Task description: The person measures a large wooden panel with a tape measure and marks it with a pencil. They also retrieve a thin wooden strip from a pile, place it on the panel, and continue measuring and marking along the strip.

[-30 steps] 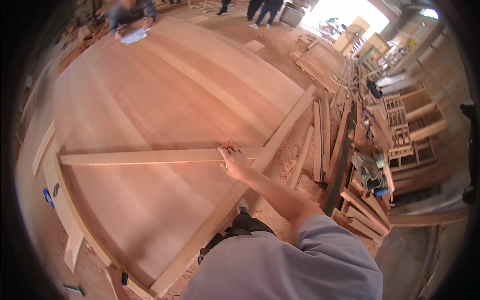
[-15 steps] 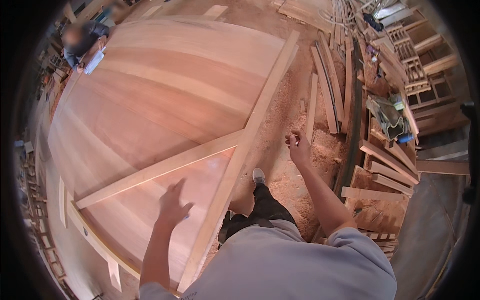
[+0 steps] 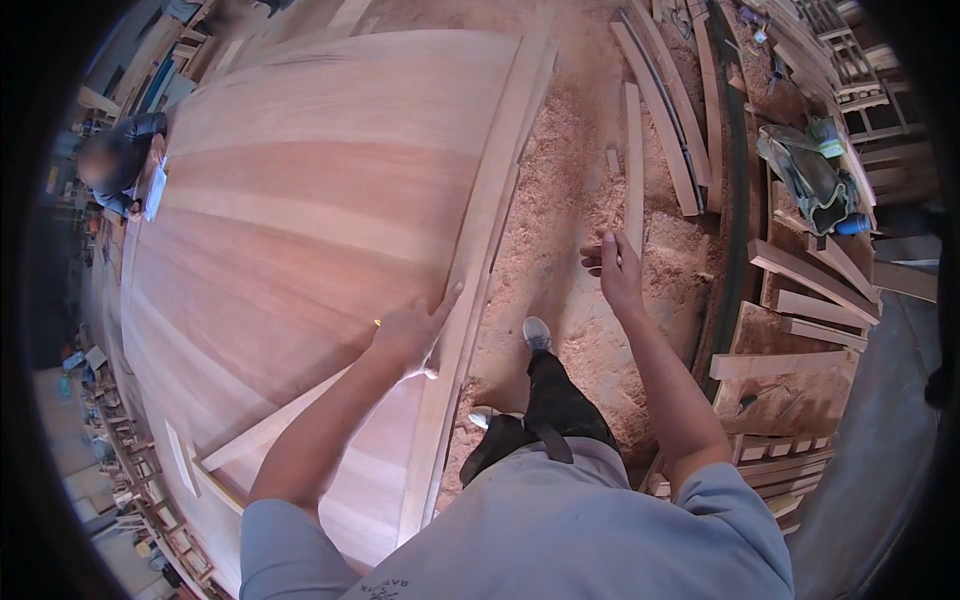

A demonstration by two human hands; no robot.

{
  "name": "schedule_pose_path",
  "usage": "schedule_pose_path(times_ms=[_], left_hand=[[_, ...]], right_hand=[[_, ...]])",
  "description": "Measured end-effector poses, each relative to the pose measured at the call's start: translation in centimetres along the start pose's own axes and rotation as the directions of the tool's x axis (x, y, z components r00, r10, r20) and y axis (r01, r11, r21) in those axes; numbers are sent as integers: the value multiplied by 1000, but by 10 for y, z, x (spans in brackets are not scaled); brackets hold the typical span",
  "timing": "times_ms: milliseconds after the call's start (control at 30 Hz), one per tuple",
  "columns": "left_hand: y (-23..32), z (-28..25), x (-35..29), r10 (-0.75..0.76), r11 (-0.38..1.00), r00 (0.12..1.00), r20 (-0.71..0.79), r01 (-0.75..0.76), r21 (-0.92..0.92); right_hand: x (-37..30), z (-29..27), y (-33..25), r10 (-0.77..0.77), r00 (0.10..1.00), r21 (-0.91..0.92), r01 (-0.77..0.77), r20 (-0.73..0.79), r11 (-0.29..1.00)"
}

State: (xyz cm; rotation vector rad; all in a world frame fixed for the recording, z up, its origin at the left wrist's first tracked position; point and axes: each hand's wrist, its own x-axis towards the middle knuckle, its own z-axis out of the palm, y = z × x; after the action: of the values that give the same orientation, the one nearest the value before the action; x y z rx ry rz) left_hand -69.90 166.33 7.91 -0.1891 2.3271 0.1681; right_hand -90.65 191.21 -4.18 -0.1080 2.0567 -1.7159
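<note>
A long pale wooden batten (image 3: 487, 225) runs along the right edge of a broad wooden panel (image 3: 320, 190). A second batten (image 3: 275, 418) meets it at a slant. My left hand (image 3: 408, 332) rests over the place where the two battens meet. Its forefinger stretches toward the long batten; its other fingers are partly hidden. A small yellow spot (image 3: 378, 322) shows beside that hand, too small to name. Off the panel, my right hand (image 3: 620, 275) hangs above the floor, its fingers curled; whatever they may hold is hidden.
At the far left a person (image 3: 125, 165) leans at the panel's edge by a white sheet (image 3: 154, 192). Long timber strips (image 3: 665, 120) lie on the shavings-covered floor (image 3: 555, 200) to the right. Beyond them are a green bag (image 3: 805, 170) and several offcuts (image 3: 815, 275).
My left hand has moved up and right from over the triangular corner to the batten junction. My right hand stays raised, still curled. The whole view has shifted, and my second shoe shows now.
</note>
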Motion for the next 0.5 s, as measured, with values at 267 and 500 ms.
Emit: schedule_pose_path(times_ms=[267, 500], left_hand=[[-18, 29, 17, -12, 999, 1000, -17, 11, -41], [-11, 6, 10, 10, 998, 1000, -2, -10, -69]], right_hand=[[73, 20, -5, -155, 987, -59, 152, -48, 987], [170, 43, -83, -417, 894, -151, 395, -161, 906]])
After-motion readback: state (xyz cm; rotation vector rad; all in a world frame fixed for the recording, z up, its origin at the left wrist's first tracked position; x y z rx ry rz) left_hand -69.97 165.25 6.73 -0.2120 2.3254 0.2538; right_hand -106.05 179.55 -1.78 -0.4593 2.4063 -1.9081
